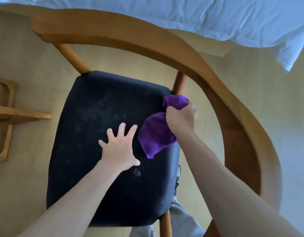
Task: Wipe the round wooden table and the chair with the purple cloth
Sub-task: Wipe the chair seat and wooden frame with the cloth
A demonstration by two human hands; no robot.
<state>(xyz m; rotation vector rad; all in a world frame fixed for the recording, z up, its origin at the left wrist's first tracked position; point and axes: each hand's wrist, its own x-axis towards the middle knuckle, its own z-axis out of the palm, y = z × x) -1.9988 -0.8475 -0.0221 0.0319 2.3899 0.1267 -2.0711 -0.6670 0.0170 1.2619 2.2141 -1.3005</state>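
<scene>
I look straight down on the chair, with its dark padded seat (96, 134) and curved wooden backrest (147, 40). The seat shows pale dusty smudges near its middle. My right hand (181, 118) grips the bunched purple cloth (156, 134) at the seat's right edge, and part of the cloth hangs below the fist. My left hand (120, 146) lies over the middle of the seat with fingers spread wide. The round wooden table is out of view.
A bed with white bedding (216, 17) lies beyond the backrest at the top. A wooden frame (6, 117) stands on the pale floor at the left. My trouser leg and shoe (177, 183) show beside the seat's lower right.
</scene>
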